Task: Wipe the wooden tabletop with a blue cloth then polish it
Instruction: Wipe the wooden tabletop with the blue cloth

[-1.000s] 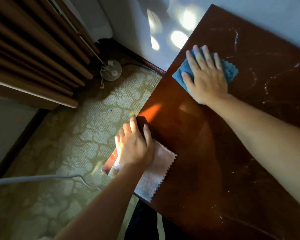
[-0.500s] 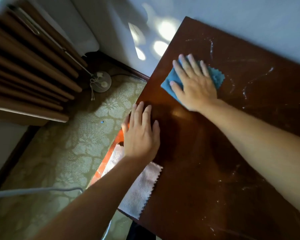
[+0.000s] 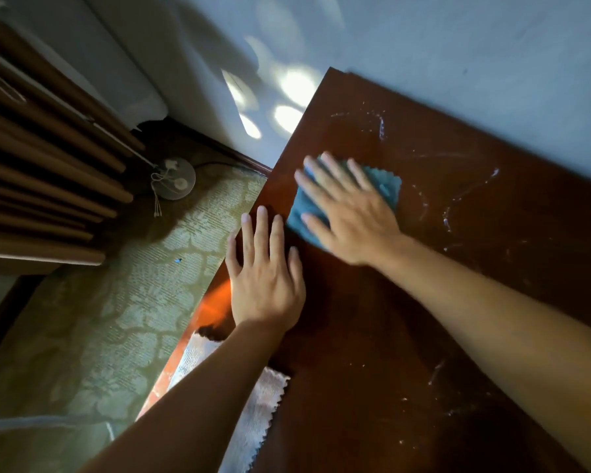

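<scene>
Wiping has barely begun — white streaks cover most of the table (image 3: 458, 302). Right hand (image 3: 352, 216) presses the blue cloth (image 3: 382, 184) flat near the far-left corner; left hand (image 3: 267, 268) lies open, empty, by the left edge. Polishing remains.

— What carries everything here?
— A dark reddish wooden tabletop (image 3: 406, 319), glossy, streaked with pale smears toward its far side.
— What lies on it?
— A blue cloth (image 3: 386, 186) near the left edge, pressed flat under the right hand (image 3: 352, 216). The left hand (image 3: 267, 285) rests palm-down just beside it. A white cloth (image 3: 260, 414) overhangs the near left edge.
</scene>
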The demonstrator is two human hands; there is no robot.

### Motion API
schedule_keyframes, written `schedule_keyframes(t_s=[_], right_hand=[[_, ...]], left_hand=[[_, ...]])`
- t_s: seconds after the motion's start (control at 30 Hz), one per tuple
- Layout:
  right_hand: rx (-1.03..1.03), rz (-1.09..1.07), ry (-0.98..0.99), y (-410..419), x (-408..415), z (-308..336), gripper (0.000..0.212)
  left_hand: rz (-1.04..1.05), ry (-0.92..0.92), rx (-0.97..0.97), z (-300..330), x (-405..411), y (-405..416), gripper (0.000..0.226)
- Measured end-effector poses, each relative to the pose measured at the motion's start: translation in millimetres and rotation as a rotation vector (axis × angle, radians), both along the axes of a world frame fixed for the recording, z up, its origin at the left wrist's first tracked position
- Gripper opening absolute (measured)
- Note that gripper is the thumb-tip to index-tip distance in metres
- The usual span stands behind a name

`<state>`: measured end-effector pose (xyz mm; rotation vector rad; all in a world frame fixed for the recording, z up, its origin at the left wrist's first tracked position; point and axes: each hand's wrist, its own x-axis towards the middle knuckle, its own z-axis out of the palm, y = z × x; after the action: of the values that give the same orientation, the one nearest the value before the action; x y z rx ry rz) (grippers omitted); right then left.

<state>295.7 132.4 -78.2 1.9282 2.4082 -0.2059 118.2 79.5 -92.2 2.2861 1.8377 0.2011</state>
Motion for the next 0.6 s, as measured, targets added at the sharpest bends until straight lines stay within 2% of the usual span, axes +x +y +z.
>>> schedule_keyframes(t_s=[0.13, 0.23, 0.43, 0.53, 0.6], right_hand=[[0.004, -0.187, -0.065, 82.9, 35.4, -0.5, 0.072], [0.034, -0.212, -0.057, 92.6, 26.7, -3.3, 0.072], [0.027, 0.044, 0.03, -4.2, -33.4, -2.3, 0.064], [0.002, 0.11, 0.022, 25.6, -17.5, -0.9, 0.064], [0.0, 0.029, -0.008, 68.7, 1.0, -0.1, 0.066]], left_hand=[[-0.013, 0.023, 0.015, -3.2, -0.6, -0.9, 0.057], [-0.021, 0.036, 0.029, -4.4, -0.8, 1.0, 0.058], [-0.019, 0.001, 0.043, -4.5, -2.4, -1.6, 0.057], [-0.007, -0.001, 0.037, -1.8, 0.6, -0.4, 0.056], [0.005, 0.003, 0.03, 0.3, 1.4, -0.8, 0.056]])
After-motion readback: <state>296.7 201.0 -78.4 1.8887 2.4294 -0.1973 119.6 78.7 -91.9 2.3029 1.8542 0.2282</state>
